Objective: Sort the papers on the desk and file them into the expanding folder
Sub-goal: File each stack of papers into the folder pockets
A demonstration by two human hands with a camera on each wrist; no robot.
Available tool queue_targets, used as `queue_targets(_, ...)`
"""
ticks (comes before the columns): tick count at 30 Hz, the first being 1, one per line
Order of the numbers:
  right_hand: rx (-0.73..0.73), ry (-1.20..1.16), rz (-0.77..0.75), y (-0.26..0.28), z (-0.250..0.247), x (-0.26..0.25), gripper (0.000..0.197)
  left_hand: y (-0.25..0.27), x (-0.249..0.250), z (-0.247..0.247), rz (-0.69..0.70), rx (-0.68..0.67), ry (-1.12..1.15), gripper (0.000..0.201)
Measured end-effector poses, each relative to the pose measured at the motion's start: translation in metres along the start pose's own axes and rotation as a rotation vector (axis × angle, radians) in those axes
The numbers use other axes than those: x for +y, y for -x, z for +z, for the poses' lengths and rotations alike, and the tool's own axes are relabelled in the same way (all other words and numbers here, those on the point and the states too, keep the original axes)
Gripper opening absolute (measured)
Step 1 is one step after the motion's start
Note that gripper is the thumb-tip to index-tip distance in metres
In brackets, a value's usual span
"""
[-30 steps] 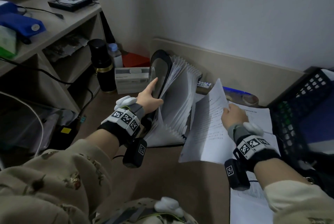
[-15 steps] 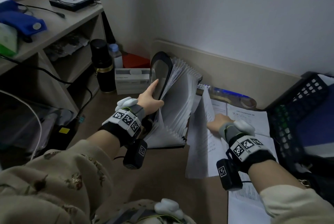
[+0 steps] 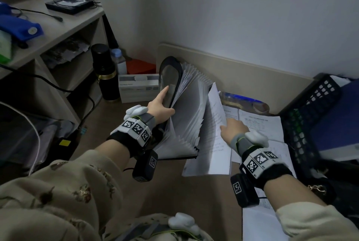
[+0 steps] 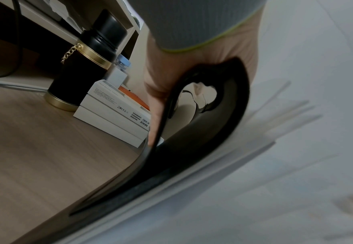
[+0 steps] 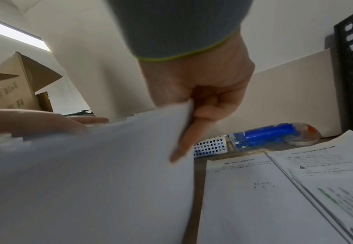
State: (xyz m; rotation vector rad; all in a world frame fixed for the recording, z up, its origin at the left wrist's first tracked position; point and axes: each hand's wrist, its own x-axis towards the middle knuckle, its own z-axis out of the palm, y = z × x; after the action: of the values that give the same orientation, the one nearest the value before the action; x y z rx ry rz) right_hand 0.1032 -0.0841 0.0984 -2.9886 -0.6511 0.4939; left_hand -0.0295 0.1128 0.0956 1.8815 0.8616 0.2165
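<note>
A black expanding folder (image 3: 186, 108) stands fanned out on the desk, its white dividers spread. My left hand (image 3: 162, 107) grips its black front cover (image 4: 194, 148), thumb on the outside, and pulls it leftward. My right hand (image 3: 232, 129) pinches a printed white sheet (image 3: 213, 133) by its right edge, holding it almost upright against the right side of the folder's pockets. In the right wrist view the sheet (image 5: 87, 181) fills the lower left, with fingers (image 5: 183, 142) behind it. More printed papers (image 3: 258, 124) lie flat on the desk to the right.
A black flask (image 3: 104, 73), a clear bottle and white boxes (image 3: 138, 87) stand behind the folder at the left. A black mesh basket (image 3: 314, 116) sits at the right. A blue pen case (image 5: 269, 135) lies by the desk's back panel. Shelves rise at left.
My right hand has swung the sheet from lying open over the desk to nearly upright and moved it left against the folder. The left hand has kept its hold on the cover.
</note>
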Motion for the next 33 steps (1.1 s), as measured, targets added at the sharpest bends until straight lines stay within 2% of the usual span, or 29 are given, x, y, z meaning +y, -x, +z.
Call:
queue_targets(4,0.090,-0.100,0.023,0.001,-0.005,0.002,0.033,0.000,0.001,0.002,0.003,-0.004,-0.004,0.086)
queue_targets(10,0.383,-0.321,0.073,0.001,-0.047,0.001,0.032,0.001,0.002,0.004,-0.003,0.004,-0.018,0.086)
queue_targets(17,0.652,-0.430,-0.044,0.010,-0.105,-0.020,0.035,0.003,0.004,0.008,-0.018,0.025,-0.050,0.085)
queue_targets(21,0.769,-0.513,-0.126,0.014,-0.119,-0.025,0.033,0.003,0.005,0.007,-0.021,0.031,-0.065,0.085)
queue_targets(24,0.750,-0.512,-0.136,0.016,-0.118,-0.028,0.032,0.004,0.004,0.007,-0.024,0.032,-0.059,0.086)
queue_targets(33,0.436,-0.477,-0.028,0.019,-0.068,-0.037,0.029,0.009,0.007,0.010,-0.011,0.058,-0.025,0.084)
